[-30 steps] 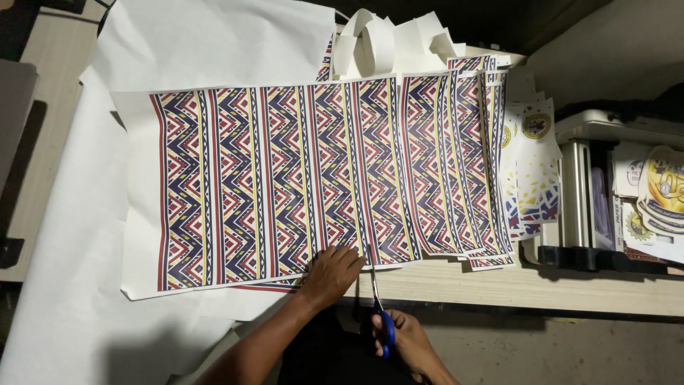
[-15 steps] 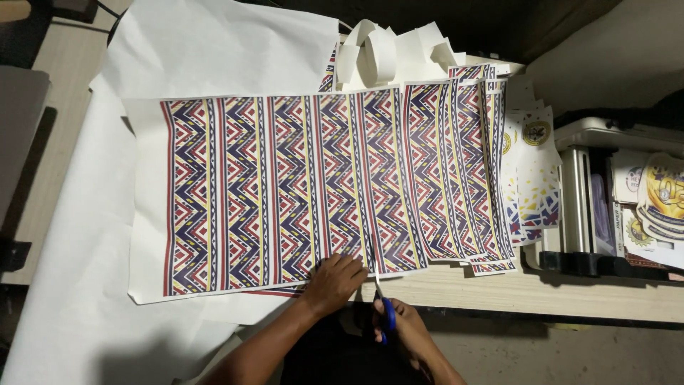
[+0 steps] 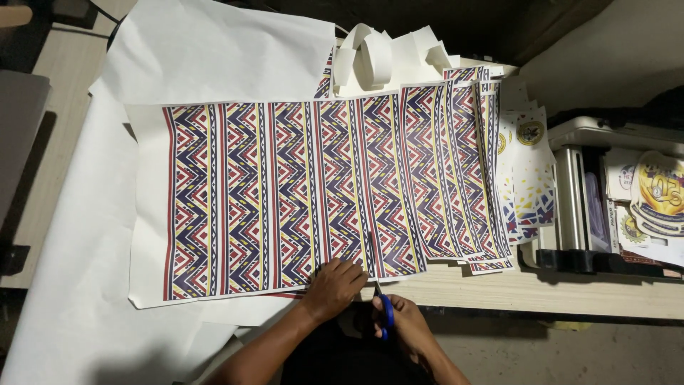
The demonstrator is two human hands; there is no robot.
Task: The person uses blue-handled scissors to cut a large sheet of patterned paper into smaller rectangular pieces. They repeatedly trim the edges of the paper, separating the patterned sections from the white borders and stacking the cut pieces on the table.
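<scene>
Zigzag-striped printed sheet (image 3: 285, 192), scissors-nicked (image 3: 377, 285).

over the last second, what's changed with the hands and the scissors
The scissors in the right hand have cut a little further up into the patterned sheet. The left hand stays pressed flat on the sheet's lower edge. The stack of printed sheets has not moved.

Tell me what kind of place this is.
Probably a small print or craft workshop: a large patterned sheet being cut with scissors on a wooden table, stacked prints, and a laminator-like machine at the right.
</scene>
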